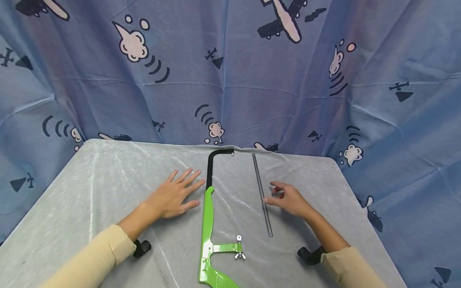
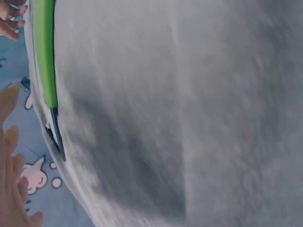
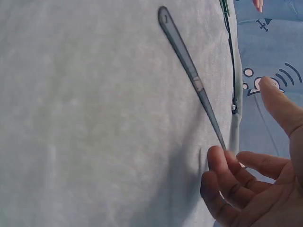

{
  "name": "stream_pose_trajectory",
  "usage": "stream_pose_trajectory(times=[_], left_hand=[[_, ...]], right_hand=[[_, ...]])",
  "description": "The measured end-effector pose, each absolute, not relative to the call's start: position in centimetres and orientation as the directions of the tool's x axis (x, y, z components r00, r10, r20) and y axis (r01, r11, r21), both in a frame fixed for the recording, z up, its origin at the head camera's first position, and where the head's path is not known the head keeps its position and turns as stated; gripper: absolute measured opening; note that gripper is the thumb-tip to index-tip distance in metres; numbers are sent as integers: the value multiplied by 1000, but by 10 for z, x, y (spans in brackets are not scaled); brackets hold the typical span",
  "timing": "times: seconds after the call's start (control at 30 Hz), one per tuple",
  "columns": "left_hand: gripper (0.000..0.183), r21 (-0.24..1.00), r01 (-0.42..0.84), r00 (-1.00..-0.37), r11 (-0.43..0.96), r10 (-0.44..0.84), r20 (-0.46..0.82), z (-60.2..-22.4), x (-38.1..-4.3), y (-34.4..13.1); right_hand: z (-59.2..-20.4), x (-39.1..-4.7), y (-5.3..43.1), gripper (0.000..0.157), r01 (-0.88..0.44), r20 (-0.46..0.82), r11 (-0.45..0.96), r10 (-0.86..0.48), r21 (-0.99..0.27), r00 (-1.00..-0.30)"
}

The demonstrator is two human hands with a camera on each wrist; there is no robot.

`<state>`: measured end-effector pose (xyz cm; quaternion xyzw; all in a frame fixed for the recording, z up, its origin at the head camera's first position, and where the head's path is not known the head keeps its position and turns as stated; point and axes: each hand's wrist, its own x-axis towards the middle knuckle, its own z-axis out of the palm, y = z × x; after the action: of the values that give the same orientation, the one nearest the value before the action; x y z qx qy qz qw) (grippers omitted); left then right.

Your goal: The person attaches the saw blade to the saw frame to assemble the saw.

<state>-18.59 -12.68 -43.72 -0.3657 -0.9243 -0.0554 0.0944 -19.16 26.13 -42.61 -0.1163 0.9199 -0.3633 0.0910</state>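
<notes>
A hacksaw frame (image 1: 207,216) with a green handle and a black bent bar lies lengthwise in the middle of the table. To its right is a loose grey hacksaw blade (image 1: 258,176), set apart from the frame. My left hand (image 1: 174,197) is left of the frame, palm down with fingers spread, fingertips close to the black bar. Just right of the blade, my right hand (image 1: 291,199) has its fingers loosely bent and its thumb apart; the thumb tip overlaps the blade in the head view. In the right wrist view the blade (image 3: 182,52) runs toward the fingertips.
A wing nut (image 1: 240,255) sits on the frame's green side arm. Grey cloth covers the table (image 1: 119,176), and a blue patterned curtain (image 1: 187,60) hangs behind its far edge. Black wrist straps (image 1: 310,256) show below the sleeves.
</notes>
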Motion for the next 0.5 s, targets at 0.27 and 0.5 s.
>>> stream_pose_trajectory(times=[0.27, 0.5], left_hand=[[62, 64, 725, -681, 686, 700, 216, -436, -178, -114], [61, 63, 756, -650, 651, 737, 187, -435, -170, -105]], right_hand=[[-432, -190, 260, 65, -3, -181, 571, -265, -821, -947], [-438, -190, 258, 59, 35, -197, 546, -242, -837, -950]])
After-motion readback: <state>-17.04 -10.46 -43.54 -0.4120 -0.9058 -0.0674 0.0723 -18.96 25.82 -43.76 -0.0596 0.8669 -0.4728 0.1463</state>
